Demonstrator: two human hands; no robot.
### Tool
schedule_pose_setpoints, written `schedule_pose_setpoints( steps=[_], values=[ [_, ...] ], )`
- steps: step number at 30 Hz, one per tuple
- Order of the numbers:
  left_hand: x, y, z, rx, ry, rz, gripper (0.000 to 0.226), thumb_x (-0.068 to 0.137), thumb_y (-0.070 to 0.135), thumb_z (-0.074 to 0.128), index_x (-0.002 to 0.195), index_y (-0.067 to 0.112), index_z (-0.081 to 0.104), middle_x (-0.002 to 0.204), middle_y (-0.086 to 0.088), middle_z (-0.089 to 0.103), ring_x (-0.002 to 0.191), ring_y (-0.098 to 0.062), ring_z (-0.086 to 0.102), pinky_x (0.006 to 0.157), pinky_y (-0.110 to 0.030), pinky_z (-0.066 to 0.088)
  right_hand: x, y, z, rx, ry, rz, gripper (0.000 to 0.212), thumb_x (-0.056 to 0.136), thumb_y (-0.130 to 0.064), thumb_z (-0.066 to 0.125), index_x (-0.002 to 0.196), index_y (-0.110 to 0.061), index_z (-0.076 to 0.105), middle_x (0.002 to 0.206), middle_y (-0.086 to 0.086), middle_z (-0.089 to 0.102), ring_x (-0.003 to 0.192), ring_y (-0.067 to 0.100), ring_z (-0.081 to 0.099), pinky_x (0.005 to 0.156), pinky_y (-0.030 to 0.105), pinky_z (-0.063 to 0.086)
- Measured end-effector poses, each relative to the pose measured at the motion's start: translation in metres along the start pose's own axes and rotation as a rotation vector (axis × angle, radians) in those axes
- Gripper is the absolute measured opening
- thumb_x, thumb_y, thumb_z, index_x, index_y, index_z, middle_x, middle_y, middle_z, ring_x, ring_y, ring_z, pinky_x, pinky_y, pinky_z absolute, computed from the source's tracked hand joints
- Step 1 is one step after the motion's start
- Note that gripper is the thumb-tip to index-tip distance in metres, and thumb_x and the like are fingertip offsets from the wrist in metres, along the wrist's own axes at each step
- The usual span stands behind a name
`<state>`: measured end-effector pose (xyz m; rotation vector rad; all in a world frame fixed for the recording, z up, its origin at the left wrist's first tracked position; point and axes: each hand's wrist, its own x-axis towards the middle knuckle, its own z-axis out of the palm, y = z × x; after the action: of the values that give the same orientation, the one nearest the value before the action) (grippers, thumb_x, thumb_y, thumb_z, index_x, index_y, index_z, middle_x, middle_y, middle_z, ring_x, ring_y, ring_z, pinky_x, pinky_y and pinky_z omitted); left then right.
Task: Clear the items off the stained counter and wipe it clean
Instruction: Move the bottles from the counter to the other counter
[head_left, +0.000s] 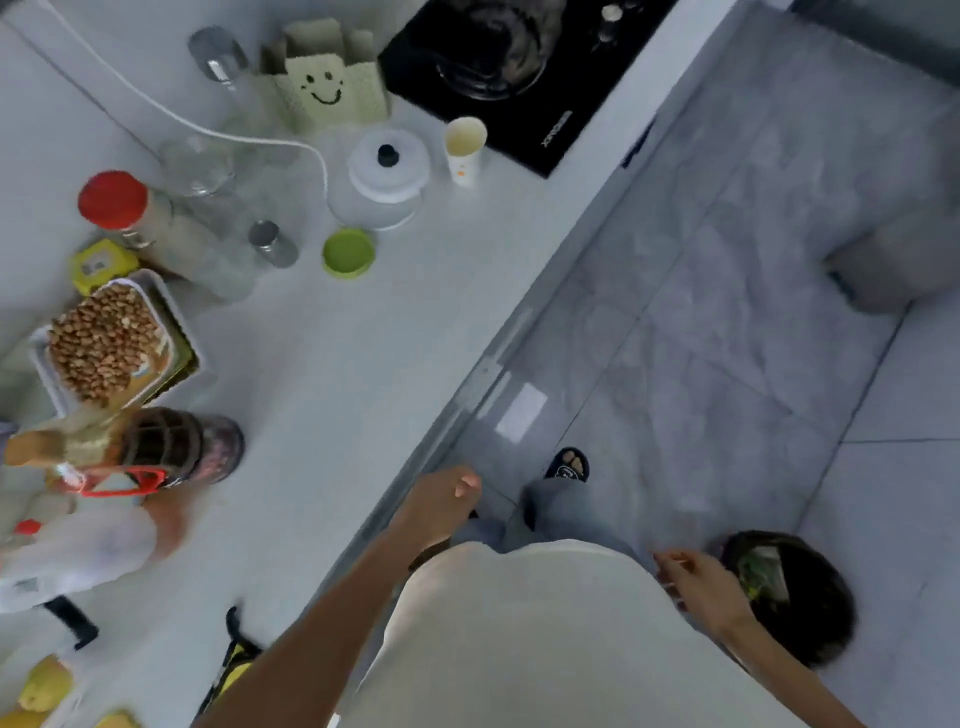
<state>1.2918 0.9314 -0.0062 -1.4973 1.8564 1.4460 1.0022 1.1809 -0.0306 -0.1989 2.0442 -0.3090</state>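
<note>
Most of the clearing looks undone: the counter runs diagonally from lower left to upper centre of the frame and is crowded along its left side. Going left to right, there is a tray of nuts at mid left, a red-lidded jar above it, a dark jar below, then a green lid, a white lidded pot and a paper cup near the black stove at the top. No cloth shows anywhere, so wiping has likely not begun. At lower centre the left hand hangs past the counter edge, fingers loosely curled, holding nothing. At lower right the right hand pinches something thin and pale beside a dark bin on the floor; what it is I cannot tell.
</note>
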Motion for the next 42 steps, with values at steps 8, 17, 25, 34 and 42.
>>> schedule_pose_setpoints(
  steps=[8,17,25,34,42],
  values=[
    [0.083,0.120,0.014,0.065,-0.064,0.018,0.016,0.104,0.018,0.057,0.097,0.017,0.071,0.103,-0.010,0.076,0.100,-0.031,0.073,0.095,-0.047,0.059,0.025,0.025,-0.070,0.210,0.019,0.195,0.038,0.099,-0.007,0.057,0.062,-0.014,0.056,0.050,0.003,0.052,0.046,0.018,0.044,0.045,0.027,0.033],
    [0.127,0.179,-0.007,0.277,-0.108,-0.059,0.019,0.101,0.018,0.058,0.090,0.023,0.073,0.090,-0.002,0.077,0.091,-0.026,0.074,0.091,-0.037,0.060,0.094,-0.039,-0.166,0.436,0.128,0.088,0.012,0.102,-0.021,0.061,0.096,-0.014,0.069,0.077,0.008,0.070,0.063,0.022,0.061,0.063,0.035,0.048],
    [0.189,0.239,-0.037,0.462,-0.162,-0.088,0.023,0.103,0.020,0.056,0.088,0.021,0.073,0.085,0.000,0.076,0.085,-0.023,0.075,0.088,-0.034,0.057,0.153,-0.128,-0.249,0.476,0.217,-0.015,0.012,0.102,-0.024,0.060,0.095,-0.022,0.069,0.083,0.003,0.075,0.067,0.018,0.069,0.065,0.028,0.055],
    [0.304,0.389,-0.067,0.428,-0.170,-0.009,0.023,0.105,0.026,0.055,0.102,0.017,0.076,0.101,-0.001,0.077,0.092,-0.022,0.074,0.090,-0.035,0.061,0.207,-0.154,-0.300,0.507,0.185,0.154,0.016,0.104,-0.021,0.056,0.104,-0.012,0.070,0.088,0.009,0.073,0.067,0.020,0.066,0.054,0.022,0.049],
    [0.380,0.557,-0.064,0.265,-0.206,0.164,0.017,0.103,0.024,0.057,0.107,0.029,0.073,0.103,0.002,0.077,0.093,-0.017,0.075,0.085,-0.025,0.056,0.235,-0.128,-0.334,0.576,0.096,0.356,0.017,0.105,-0.011,0.051,0.095,-0.005,0.063,0.063,0.003,0.062,0.044,0.013,0.051,0.043,0.018,0.033]
  ],
)
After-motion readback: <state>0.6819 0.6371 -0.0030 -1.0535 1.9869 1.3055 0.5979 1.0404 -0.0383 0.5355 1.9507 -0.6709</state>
